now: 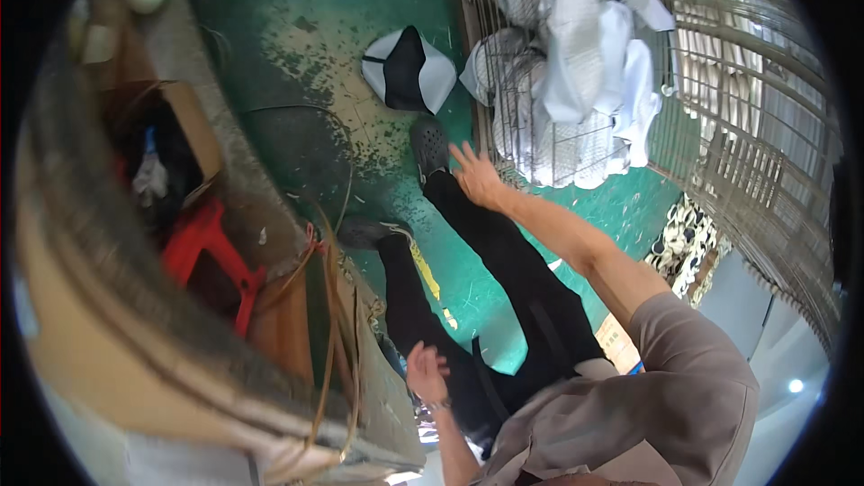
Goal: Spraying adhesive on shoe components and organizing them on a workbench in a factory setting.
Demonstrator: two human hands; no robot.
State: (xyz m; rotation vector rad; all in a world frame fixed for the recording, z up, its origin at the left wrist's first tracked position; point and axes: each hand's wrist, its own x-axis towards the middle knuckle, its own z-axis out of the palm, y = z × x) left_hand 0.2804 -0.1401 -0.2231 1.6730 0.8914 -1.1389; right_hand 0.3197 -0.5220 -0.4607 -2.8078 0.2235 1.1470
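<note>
My right hand (477, 175) reaches forward over my right shoe, fingers spread and holding nothing. Just ahead of it on the green floor lies a flat white piece with a black band (405, 70), perhaps a shoe upper; hand and piece are apart. To the hand's right, a wire cage (513, 99) holds a heap of white mesh pieces (576, 54) that look like shoe uppers. My left hand (427, 371) hangs by my left thigh, beside the workbench, with loosely bent fingers apart and nothing in them.
A worn bench edge (180, 369) curves along my left. Near it are a red plastic stool (211, 256), an open cardboard box (193, 126) and dangling cords (335, 333). Wire racking (747, 117) rises at right, above a pile of cream-and-black scraps (688, 247). Yellow tape (425, 272) marks the floor.
</note>
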